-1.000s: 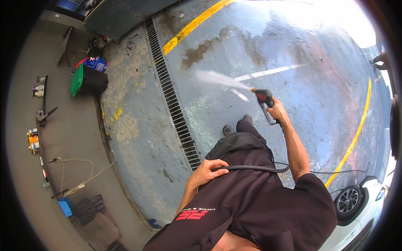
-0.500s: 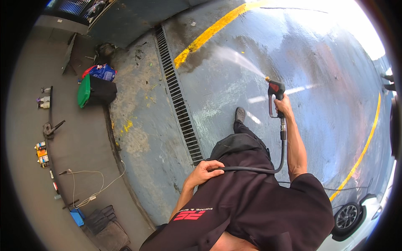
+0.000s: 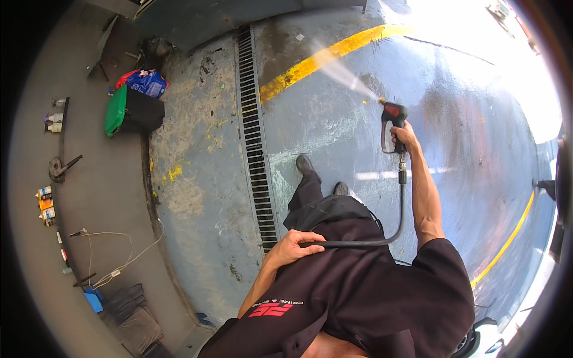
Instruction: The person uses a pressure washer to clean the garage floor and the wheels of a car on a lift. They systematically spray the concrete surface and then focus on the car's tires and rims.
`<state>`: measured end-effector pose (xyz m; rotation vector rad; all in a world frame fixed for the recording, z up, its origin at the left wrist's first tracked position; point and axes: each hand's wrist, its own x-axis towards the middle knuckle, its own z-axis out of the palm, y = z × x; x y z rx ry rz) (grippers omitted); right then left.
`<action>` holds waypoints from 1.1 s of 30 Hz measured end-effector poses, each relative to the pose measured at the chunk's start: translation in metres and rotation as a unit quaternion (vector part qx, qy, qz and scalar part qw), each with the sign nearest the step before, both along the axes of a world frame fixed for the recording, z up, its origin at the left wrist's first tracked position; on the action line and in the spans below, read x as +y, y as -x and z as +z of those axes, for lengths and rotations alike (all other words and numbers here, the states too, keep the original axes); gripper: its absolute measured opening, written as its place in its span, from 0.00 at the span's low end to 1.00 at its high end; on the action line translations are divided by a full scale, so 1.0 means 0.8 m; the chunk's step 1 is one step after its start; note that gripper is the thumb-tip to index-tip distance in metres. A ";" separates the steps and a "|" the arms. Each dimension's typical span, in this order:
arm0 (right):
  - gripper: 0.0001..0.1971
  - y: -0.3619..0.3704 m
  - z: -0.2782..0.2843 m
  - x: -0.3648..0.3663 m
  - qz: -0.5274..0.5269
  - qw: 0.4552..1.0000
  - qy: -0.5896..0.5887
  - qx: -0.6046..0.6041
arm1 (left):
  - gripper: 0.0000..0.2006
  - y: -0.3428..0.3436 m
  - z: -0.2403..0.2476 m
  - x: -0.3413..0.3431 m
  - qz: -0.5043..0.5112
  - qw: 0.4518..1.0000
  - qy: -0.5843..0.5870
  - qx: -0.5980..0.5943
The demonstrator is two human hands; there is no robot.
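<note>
My right hand [image 3: 404,136] is wrapped round the grip of a black and red pressure washer gun [image 3: 394,113], held out ahead at arm's length. White spray [image 3: 346,74] fans from its brass nozzle toward the far left, over the wet blue-grey floor [image 3: 334,113] and the yellow line [image 3: 322,59]. From the base of the gun a black hose [image 3: 370,243] drops and bends back across my waist. My left hand [image 3: 293,247] is closed round that hose at my left side.
A slotted drain grate [image 3: 253,131] runs along the floor to my left. Beyond it stand a black bin with a green lid [image 3: 116,111], a blue and red bag [image 3: 147,82] and a wall with shelf bottles [image 3: 54,122]. A white cable [image 3: 128,256] hangs there. A car wheel [image 3: 468,343] shows lower right.
I have stepped forward, and both shoes now show. The spray has moved up onto the yellow line. The car at lower right has slipped mostly out of view. Both hands keep their hold.
</note>
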<state>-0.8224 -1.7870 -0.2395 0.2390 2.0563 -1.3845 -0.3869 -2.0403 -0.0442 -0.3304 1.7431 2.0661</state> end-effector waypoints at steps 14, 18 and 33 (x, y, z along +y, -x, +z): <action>0.11 0.242 0.031 -0.282 0.037 0.998 -0.025 -0.050 | 0.18 0.226 -0.029 -0.287 -0.051 0.998 0.002 0.037; 0.11 0.299 0.036 -0.348 0.029 0.999 -0.016 -0.017 | 0.19 0.261 -0.027 -0.339 -0.074 0.997 0.000 0.019; 0.06 0.289 0.020 -0.349 0.084 0.994 0.006 -0.071 | 0.18 0.289 -0.008 -0.366 -0.113 0.992 -0.005 0.046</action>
